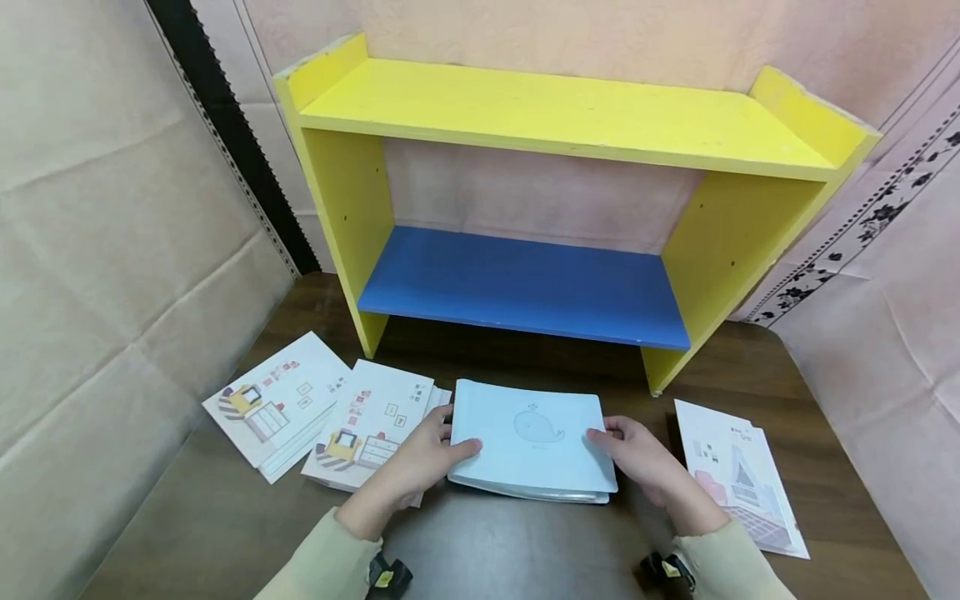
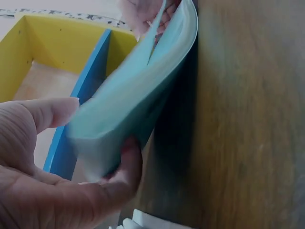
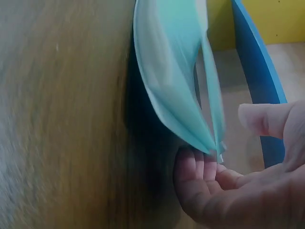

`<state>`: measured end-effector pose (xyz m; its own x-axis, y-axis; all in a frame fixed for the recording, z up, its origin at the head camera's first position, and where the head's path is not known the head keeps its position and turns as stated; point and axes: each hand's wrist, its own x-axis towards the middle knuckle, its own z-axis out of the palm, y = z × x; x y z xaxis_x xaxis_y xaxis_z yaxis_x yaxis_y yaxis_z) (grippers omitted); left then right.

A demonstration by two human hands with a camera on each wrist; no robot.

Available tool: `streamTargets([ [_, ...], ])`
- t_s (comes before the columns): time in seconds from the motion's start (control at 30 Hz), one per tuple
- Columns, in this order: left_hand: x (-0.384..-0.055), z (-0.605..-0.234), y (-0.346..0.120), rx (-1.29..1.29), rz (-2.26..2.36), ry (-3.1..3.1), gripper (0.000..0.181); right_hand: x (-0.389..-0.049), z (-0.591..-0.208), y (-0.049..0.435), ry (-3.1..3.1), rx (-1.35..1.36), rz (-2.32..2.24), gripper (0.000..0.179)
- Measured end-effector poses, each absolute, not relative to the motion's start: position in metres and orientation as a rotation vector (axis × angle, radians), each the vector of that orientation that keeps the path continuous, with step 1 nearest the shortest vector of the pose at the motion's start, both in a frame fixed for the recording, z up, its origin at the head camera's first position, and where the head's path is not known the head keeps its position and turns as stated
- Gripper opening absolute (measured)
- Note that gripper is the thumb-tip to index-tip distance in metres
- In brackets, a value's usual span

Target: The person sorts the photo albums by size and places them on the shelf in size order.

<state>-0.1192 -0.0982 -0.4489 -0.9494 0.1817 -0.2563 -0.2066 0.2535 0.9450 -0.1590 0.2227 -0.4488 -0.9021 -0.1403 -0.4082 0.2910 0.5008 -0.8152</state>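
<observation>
In the head view, a small stack of light-blue notebooks (image 1: 525, 467), the top cover bearing a line-drawn whale, sits between both hands at the front middle of the table. My left hand (image 1: 435, 454) holds the left edge, thumb over the cover; in the left wrist view its fingers (image 2: 131, 162) curl beneath the bowed stack (image 2: 119, 109). At the right edge is my right hand (image 1: 637, 458). The right wrist view shows its fingers (image 3: 190, 167) curled under the corner, while the thumb stands apart from the cover. One upper cover (image 3: 213, 90) fans away from those below.
A yellow shelf unit (image 1: 570, 154) with a blue middle board (image 1: 525, 283) stands at the back of the brown table (image 1: 510, 550). Two piles of white illustrated booklets, a far-left pile (image 1: 277, 400) and a nearer pile (image 1: 375, 417), lie left. More white booklets (image 1: 738, 479) lie right.
</observation>
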Motion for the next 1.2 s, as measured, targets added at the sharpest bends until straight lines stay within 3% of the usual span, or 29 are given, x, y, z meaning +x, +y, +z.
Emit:
streamTargets([
  [0.37,-0.111,-0.440,-0.095,-0.007,1.697,2.358,0.079,-0.151,-0.435,0.215,2.382,0.056,-1.360,0.064],
  [0.77,-0.105,-0.433,-0.090,-0.068,2.139,2.297,0.056,-0.145,-0.426,0.209,2.255,0.016,-1.596,0.048],
  [1.2,-0.100,-0.420,-0.097,0.114,2.385,2.295,0.057,-0.131,-0.420,0.196,2.002,-0.294,-1.808,0.060],
])
